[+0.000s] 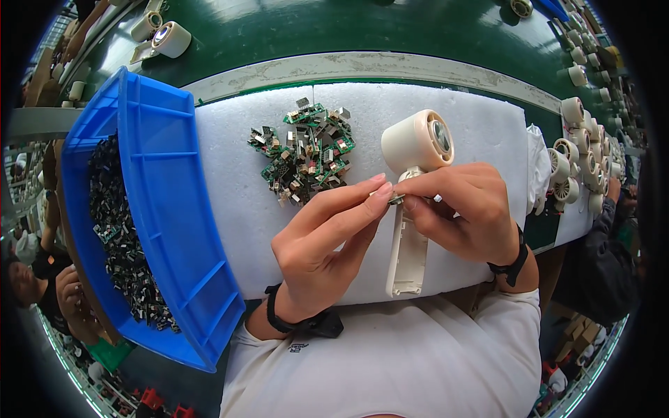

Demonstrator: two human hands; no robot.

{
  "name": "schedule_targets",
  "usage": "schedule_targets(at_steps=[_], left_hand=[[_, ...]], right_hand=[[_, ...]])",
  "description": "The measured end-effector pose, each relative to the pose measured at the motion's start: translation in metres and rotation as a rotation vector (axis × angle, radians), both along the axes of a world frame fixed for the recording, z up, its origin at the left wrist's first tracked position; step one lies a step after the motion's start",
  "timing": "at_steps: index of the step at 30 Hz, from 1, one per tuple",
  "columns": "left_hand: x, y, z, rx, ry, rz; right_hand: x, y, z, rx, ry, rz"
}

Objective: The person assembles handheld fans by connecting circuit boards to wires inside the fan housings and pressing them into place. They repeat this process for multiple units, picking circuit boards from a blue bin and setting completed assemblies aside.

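A small green circuit board (396, 200) sits between my two hands, mostly covered by fingertips. My left hand (327, 233) pinches it from the left, thumb and fingers pressed together. From the other side, the fingers and thumb of my right hand (463, 209) close on the same board. Right under them lies a cream handheld fan (408, 258), its handle an opened hollow shell and its round head pointing away from me. Beyond my left hand is a loose pile of green circuit boards (306, 153) with metal connectors.
White foam sheet (230, 181) covers my work place. A blue bin (174, 202) at left holds many small dark parts (125, 244). Beyond runs a green conveyor (334, 35) carrying fan bodies (171, 40). More fan heads (571, 157) crowd the right, near another person's dark sleeve (603, 230).
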State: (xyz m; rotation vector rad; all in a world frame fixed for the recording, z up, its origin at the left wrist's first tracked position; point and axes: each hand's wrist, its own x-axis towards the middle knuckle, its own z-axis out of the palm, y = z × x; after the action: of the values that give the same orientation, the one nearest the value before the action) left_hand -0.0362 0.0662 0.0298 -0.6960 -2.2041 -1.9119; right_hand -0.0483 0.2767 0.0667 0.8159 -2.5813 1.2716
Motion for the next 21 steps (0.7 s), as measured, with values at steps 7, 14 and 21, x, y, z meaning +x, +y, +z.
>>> schedule_targets(at_steps=[7,14,21], left_hand=[[-0.001,-0.004,-0.005,0.41,-0.422,-0.196],[0.0,-0.003,-0.005,0.425,-0.476,-0.258],[0.001,0.0,-0.003,0.204,-0.263,-0.135]], right_hand=[[-0.002,0.011,0.009,-0.002,-0.166,0.0],[-0.008,0.017,0.004,-0.041,-0.144,0.117],[-0.004,0.013,0.003,-0.01,-0.114,0.065]])
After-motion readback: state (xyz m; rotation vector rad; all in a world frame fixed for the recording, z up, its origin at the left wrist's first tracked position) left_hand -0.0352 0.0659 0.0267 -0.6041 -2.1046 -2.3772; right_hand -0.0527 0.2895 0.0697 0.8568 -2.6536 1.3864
